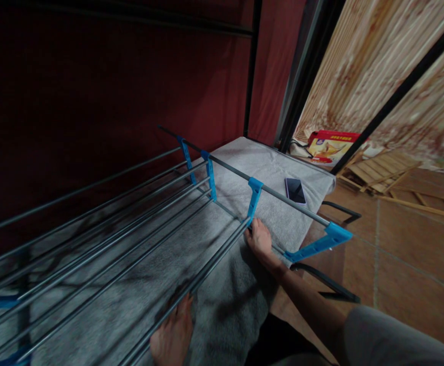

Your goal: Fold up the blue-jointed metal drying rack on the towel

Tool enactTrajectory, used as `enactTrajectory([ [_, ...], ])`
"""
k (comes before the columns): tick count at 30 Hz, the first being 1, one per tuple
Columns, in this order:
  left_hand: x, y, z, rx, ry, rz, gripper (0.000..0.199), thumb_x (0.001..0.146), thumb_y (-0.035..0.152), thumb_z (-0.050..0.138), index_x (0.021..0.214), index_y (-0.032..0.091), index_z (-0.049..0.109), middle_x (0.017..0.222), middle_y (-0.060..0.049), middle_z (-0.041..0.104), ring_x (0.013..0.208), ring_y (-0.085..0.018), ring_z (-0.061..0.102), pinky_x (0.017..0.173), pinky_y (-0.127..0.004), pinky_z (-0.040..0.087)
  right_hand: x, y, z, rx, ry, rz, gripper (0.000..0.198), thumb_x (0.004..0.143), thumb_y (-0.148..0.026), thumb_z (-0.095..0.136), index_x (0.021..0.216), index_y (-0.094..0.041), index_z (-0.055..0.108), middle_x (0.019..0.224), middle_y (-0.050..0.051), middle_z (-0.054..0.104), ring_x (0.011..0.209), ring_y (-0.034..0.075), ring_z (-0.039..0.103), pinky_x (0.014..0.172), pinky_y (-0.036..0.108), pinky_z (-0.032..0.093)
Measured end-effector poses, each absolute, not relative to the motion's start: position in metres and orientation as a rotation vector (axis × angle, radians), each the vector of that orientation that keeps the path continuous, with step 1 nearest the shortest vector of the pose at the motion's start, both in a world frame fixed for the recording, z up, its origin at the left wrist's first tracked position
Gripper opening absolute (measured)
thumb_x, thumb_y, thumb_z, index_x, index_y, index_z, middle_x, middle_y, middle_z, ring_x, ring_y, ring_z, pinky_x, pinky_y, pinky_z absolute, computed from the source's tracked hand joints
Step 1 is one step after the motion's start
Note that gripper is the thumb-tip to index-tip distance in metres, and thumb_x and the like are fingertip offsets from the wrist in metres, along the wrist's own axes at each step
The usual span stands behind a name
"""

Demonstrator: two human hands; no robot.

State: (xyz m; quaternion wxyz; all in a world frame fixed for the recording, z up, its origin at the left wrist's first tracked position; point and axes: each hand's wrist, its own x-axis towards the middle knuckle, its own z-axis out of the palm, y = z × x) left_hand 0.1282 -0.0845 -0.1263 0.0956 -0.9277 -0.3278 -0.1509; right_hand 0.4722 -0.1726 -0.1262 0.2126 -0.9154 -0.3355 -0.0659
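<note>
A rack of grey metal tubes (pixel 119 236) joined by blue plastic brackets (pixel 254 195) lies across a grey cloth-covered surface (pixel 241 152). It looks like a shoe rack. At the bottom centre, my left hand (pixel 173 330) is at the front pair of tubes, its fingers curled around them and partly hidden. Farther along, my right hand (pixel 260 238) is closed at the lower end bar, beside the foot of a blue bracket where the front tubes meet it. Its fingertips are partly behind the bar. At the near end, another blue bracket (pixel 321 241) sticks out past the cloth edge.
A phone (pixel 295 190) lies on the cloth beyond the end bar. Dark red fabric (pixel 111 76) hangs behind the rack. Black metal legs (pixel 326 284) stick out at the right. A red box (pixel 332 145) and wooden slatted pieces (pixel 385 170) lie on the tiled floor (pixel 408 249).
</note>
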Motion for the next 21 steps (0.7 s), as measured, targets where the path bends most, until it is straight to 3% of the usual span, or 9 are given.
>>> enactTrajectory([
  [8, 0.131, -0.083, -0.117, -2.794, -0.991, -0.378, 0.038, 0.107, 0.029, 0.043, 0.115, 0.026, 0.079, 0.072, -0.003, 0.077, 0.058, -0.022, 0.068, 0.059, -0.033, 0.047, 0.474, -0.173, -0.128, -2.503, -0.934, -0.180, 0.012, 0.098, -0.027, 0.053, 0.106, -0.022, 0.060, 0.101, 0.012, 0.071, 0.095, 0.027, 0.067, 0.089, 0.039, 0.055],
  [15, 0.129, -0.083, -0.121, -2.796, -0.993, -0.399, 0.036, 0.106, 0.030, 0.046, 0.125, 0.026, 0.076, 0.092, -0.007, 0.083, 0.076, -0.023, 0.076, 0.075, -0.035, 0.056, 0.471, -0.173, -0.126, -2.462, -0.927, -0.199, 0.012, 0.097, -0.027, 0.050, 0.103, -0.022, 0.060, 0.097, 0.013, 0.071, 0.092, 0.028, 0.066, 0.087, 0.042, 0.056],
  [19, 0.135, -0.085, -0.119, -2.779, -1.048, -0.392, 0.033, 0.108, 0.028, 0.046, 0.119, 0.024, 0.077, 0.082, -0.004, 0.081, 0.064, -0.020, 0.072, 0.065, -0.031, 0.051, 0.473, -0.173, -0.123, -2.428, -0.952, -0.225, 0.010, 0.096, -0.025, 0.050, 0.102, -0.023, 0.058, 0.097, 0.012, 0.071, 0.092, 0.027, 0.066, 0.085, 0.040, 0.056],
  [21, 0.141, -0.094, -0.112, -2.821, -1.085, -0.396, 0.032, 0.108, 0.024, 0.046, 0.119, 0.024, 0.076, 0.087, -0.004, 0.081, 0.069, -0.018, 0.073, 0.068, -0.030, 0.052, 0.473, -0.177, -0.120, -2.416, -0.980, -0.196, 0.012, 0.096, -0.027, 0.049, 0.103, -0.023, 0.058, 0.098, 0.014, 0.072, 0.093, 0.028, 0.068, 0.085, 0.042, 0.056],
])
